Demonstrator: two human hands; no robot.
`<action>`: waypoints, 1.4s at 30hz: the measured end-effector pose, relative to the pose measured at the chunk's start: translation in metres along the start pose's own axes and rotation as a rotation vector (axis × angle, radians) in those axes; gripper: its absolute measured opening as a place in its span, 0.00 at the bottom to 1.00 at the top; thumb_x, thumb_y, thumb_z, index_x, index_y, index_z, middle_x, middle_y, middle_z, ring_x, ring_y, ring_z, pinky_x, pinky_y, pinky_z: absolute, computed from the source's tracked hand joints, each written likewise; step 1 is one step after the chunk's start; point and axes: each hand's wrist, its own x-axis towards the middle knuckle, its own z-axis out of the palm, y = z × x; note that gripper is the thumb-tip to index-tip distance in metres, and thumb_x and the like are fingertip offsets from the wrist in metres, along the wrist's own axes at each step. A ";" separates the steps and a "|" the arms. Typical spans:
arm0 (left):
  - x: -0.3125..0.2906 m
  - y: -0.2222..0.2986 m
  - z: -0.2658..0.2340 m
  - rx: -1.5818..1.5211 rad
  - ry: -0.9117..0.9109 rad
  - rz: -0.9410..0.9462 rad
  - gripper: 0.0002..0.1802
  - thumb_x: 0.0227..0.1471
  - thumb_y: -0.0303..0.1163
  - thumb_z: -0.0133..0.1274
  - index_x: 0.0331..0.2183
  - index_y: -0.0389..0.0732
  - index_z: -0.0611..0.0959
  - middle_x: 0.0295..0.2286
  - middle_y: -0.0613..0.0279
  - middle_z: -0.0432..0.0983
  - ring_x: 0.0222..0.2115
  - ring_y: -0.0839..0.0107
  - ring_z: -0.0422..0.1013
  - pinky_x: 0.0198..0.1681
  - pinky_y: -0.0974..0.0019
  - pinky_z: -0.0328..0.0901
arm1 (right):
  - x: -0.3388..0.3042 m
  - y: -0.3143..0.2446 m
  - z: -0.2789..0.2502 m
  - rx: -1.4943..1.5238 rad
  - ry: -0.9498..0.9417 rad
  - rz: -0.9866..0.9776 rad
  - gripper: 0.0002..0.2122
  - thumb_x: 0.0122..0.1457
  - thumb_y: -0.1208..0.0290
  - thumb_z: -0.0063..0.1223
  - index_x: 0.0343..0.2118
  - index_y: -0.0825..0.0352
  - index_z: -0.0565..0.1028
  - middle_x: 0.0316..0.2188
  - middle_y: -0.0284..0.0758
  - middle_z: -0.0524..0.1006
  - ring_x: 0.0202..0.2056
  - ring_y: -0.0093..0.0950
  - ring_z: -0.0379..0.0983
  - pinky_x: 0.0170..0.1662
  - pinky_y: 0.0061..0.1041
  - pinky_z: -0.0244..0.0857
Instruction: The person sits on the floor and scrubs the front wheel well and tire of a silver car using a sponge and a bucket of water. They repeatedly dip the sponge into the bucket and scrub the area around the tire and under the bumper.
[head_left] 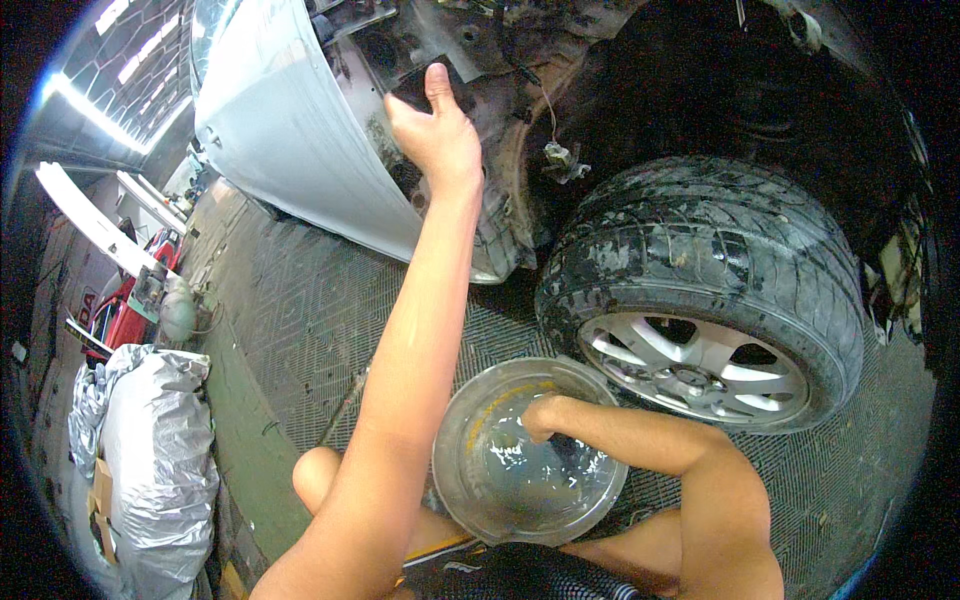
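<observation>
My left hand (437, 132) is raised against the exposed dark body (485, 140) of a car, just right of the edge of a pale silver car panel (290, 130). Its thumb points up, apart from a finger that points left; the other fingers are hidden, and nothing shows in it. Between my legs a round translucent basin (465, 500) holds water with white glints. My right hand (541, 418) dips into it, its fingers hidden by the hand and the water. Below that wrist is a dark patch (572, 452) that I cannot make out.
A dusty black tyre (700, 240) with a silver spoked rim (690, 375) stands right of the basin, under an open wheel arch. A loose connector (565, 162) dangles above it. A silver-covered bundle (160, 440) lies at the left on the tiled floor, below red and white parts.
</observation>
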 end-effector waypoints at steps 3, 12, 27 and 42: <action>0.014 -0.006 0.011 0.216 0.130 0.299 0.31 0.61 0.50 0.59 0.42 0.27 0.71 0.39 0.44 0.68 0.42 0.49 0.68 0.53 0.52 0.60 | -0.004 -0.005 -0.003 -0.021 0.006 -0.001 0.17 0.56 0.63 0.55 0.44 0.66 0.84 0.47 0.44 0.82 0.50 0.42 0.79 0.50 0.46 0.73; 0.051 -0.010 0.006 0.211 0.084 0.482 0.32 0.59 0.52 0.60 0.42 0.29 0.72 0.42 0.43 0.68 0.47 0.51 0.65 0.56 0.51 0.57 | -0.011 -0.012 -0.009 0.005 -0.040 -0.015 0.17 0.52 0.67 0.55 0.42 0.68 0.84 0.43 0.45 0.84 0.44 0.43 0.81 0.45 0.46 0.74; 0.027 -0.025 -0.008 0.378 0.047 0.685 0.33 0.57 0.52 0.62 0.41 0.29 0.72 0.39 0.44 0.68 0.43 0.49 0.66 0.53 0.52 0.59 | -0.018 -0.009 -0.013 -0.005 -0.079 0.019 0.15 0.53 0.67 0.54 0.41 0.67 0.85 0.43 0.43 0.84 0.45 0.43 0.81 0.45 0.45 0.74; 0.055 0.021 -0.025 0.583 -0.378 0.858 0.20 0.53 0.39 0.67 0.34 0.32 0.78 0.28 0.45 0.77 0.30 0.44 0.75 0.35 0.51 0.68 | -0.014 -0.004 -0.009 -0.025 0.014 0.040 0.16 0.53 0.68 0.54 0.43 0.67 0.84 0.45 0.41 0.84 0.45 0.42 0.81 0.45 0.47 0.74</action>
